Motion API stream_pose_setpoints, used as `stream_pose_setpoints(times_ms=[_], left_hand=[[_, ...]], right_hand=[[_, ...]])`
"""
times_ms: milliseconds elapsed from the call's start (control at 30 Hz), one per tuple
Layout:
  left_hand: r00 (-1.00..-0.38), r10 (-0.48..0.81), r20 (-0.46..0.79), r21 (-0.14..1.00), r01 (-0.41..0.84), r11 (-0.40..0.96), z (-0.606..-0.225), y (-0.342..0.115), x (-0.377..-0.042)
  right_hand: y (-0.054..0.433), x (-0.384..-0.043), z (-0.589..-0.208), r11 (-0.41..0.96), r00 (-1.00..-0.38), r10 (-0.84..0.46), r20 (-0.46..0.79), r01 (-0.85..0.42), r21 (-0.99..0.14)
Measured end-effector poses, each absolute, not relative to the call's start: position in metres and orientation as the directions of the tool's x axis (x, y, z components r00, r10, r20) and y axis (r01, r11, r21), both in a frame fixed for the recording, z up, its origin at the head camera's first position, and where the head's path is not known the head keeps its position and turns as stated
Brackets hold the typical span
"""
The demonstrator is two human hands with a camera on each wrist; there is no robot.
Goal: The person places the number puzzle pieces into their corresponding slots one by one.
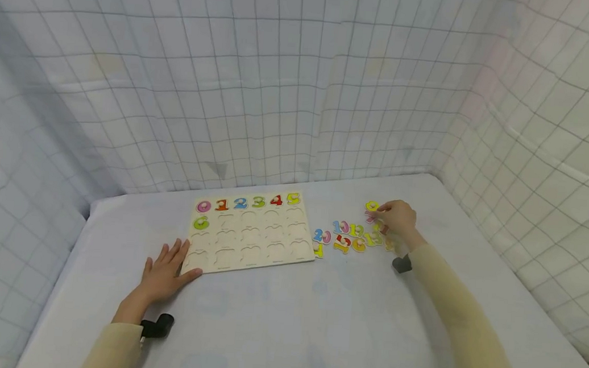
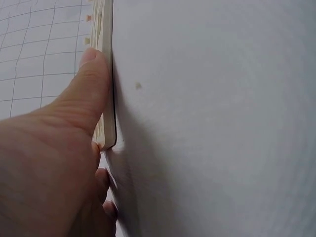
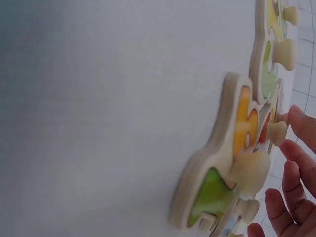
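Note:
A pale wooden number board (image 1: 263, 268) lies on the table, with coloured numbers 0 to 5 along its back row and a green 6 (image 1: 201, 223) below them. My left hand (image 1: 165, 273) rests at its front left corner, fingers spread. In the left wrist view the thumb (image 2: 91, 81) lies along the board's edge (image 2: 109, 129). At the back of the loose pieces, my right hand (image 1: 397, 216) pinches a pink number piece (image 1: 369, 217), partly hidden by the fingertips. A yellow piece (image 1: 372, 206) lies just behind it.
Loose knobbed number pieces lie right of the board, including a blue-and-pink 20 (image 1: 322, 236), a red-and-yellow 15 (image 1: 343, 243) and a 10 (image 1: 340, 227). An orange-and-green piece (image 3: 212, 195) shows close up in the right wrist view. Grid-patterned cloth (image 1: 280, 92) walls the table.

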State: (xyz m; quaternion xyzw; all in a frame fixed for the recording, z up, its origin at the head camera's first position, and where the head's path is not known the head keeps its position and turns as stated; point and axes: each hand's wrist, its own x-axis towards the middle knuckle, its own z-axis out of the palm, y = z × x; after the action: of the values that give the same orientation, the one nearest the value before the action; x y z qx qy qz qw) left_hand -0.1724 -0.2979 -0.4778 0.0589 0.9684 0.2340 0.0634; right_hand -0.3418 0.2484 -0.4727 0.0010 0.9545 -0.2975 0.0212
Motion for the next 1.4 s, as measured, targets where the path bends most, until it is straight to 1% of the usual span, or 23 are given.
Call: stream_pose_setpoints(times_ms=[133,300,533,667,733,800,933,1100,1400], left_hand=[[-0.986,0.140,-0.093,0.462,0.082,0.883,-0.476,-0.297,-0.169],[-0.987,0.127,-0.094,0.454,0.071,0.888,-0.477,-0.299,-0.165],[-0.988,0.122,-0.100,0.457,0.064,0.887,-0.476,-0.299,-0.164],[-0.987,0.119,-0.103,0.455,0.060,0.889,-0.477,-0.299,-0.164],[-0.988,0.117,-0.105,0.453,0.057,0.890,-0.477,-0.299,-0.164],[-0.988,0.115,-0.106,0.452,0.055,0.890,-0.477,-0.299,-0.165],[-0.988,0.118,-0.102,0.455,0.059,0.889,-0.477,-0.297,-0.166],[-0.988,0.117,-0.099,0.451,0.060,0.891,-0.475,-0.294,-0.166],[-0.989,0.112,-0.098,0.448,0.056,0.892,-0.471,-0.292,-0.167]], right_hand=[[0.250,-0.339,-0.477,0.828,-0.999,-0.024,-0.047,0.006,-0.561],[0.243,-0.337,-0.476,0.810,-0.997,-0.049,-0.058,-0.005,-0.587],[0.236,-0.339,-0.473,0.860,-0.999,-0.045,-0.030,-0.023,-0.509],[0.226,-0.341,-0.470,0.844,-0.998,-0.065,-0.010,-0.050,-0.534],[0.218,-0.344,-0.469,0.833,-0.996,-0.092,0.018,-0.087,-0.547],[0.207,-0.348,-0.466,0.829,-0.993,-0.110,0.051,-0.120,-0.547],[0.179,-0.352,-0.458,0.839,-0.982,-0.155,0.112,-0.191,-0.510],[0.136,-0.359,-0.450,0.835,-0.966,-0.207,0.154,-0.257,-0.487],[0.041,-0.365,-0.437,0.787,-0.902,-0.384,0.196,-0.431,-0.442]])
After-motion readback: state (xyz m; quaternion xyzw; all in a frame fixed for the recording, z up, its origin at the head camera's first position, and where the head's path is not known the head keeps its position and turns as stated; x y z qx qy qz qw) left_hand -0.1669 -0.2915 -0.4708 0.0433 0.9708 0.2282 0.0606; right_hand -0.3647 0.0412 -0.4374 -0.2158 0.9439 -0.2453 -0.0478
